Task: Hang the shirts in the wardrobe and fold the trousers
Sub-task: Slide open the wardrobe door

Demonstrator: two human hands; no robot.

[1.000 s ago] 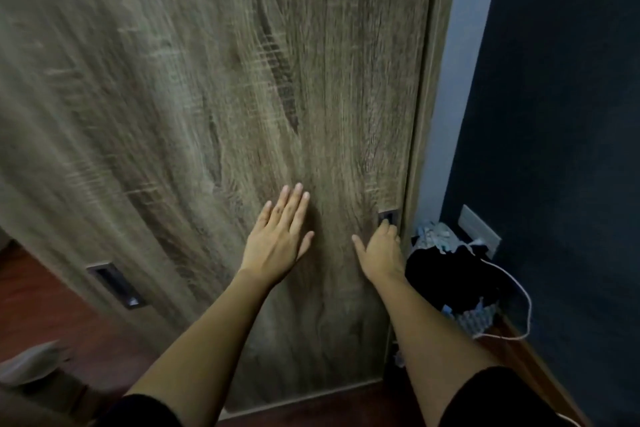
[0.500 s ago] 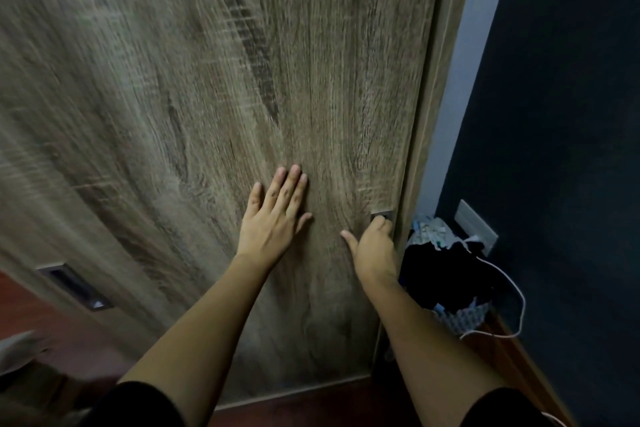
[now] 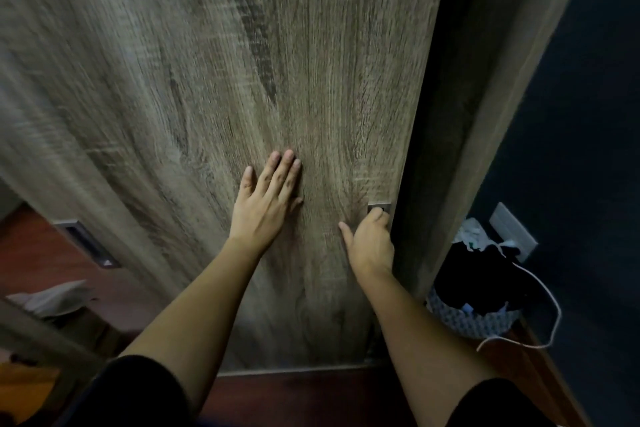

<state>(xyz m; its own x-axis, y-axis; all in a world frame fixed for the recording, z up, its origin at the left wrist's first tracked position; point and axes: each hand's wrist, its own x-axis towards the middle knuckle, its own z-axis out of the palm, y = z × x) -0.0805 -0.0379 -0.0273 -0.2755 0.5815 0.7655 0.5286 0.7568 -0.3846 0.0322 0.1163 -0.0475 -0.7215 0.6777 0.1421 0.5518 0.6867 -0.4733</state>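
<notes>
Across most of the head view stands the wardrobe door (image 3: pixel 214 87), a wood-grain sliding panel (its grain smeared by motion blur). At its right edge a dark gap (image 3: pixel 429 114) shows between door and wardrobe frame (image 3: pixel 491 135). Toward 6 o'clock of centre, the left hand (image 3: pixel 266 208) lies flat on the panel, palm down, fingers straight and close together, thumb out to the side. At 4 o'clock from it, the right hand (image 3: pixel 370 246) has its fingers curled into the metal recessed handle (image 3: pixel 379 207) at the door's edge, thumb stretched out leftward against the wood. A second handle (image 3: pixel 88 244) sits at 9 o'clock. At 4 o'clock, on the floor, a patterned basket (image 3: pixel 474 321) holds dark clothes (image 3: pixel 478 274); a white cable (image 3: pixel 540 298) trails from a wall socket (image 3: pixel 512 230).
</notes>
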